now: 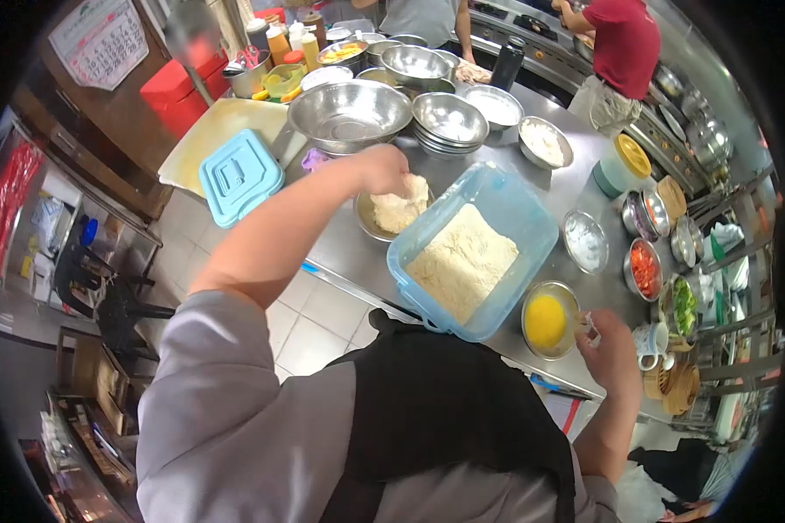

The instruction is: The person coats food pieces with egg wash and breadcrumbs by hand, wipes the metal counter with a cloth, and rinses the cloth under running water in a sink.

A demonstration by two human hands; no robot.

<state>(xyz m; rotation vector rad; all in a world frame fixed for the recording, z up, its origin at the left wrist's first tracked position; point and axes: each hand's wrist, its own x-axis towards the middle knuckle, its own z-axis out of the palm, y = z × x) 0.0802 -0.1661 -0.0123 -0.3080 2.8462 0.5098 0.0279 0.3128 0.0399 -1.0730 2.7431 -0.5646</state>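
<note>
My left hand (385,169) is closed on a pale, flour-coated piece of food (415,190) above a metal bowl (364,218) at the table's near edge. More coated food (394,214) lies in that bowl. Beside it stands a blue plastic tub (532,209) with a heap of pale flour (464,261) inside. My right hand (607,347) is at the right rim of a metal bowl of beaten egg (546,321). Its fingers are curled and smeared with white coating; whether they grip anything is hidden.
Metal bowls (351,113) crowd the back of the steel table. A light-blue lid (241,178) rests at the left by a cutting board (222,131). Bowls of chopped red (642,268) and green vegetables (684,305) stand right. A person in red (621,44) works beyond the table.
</note>
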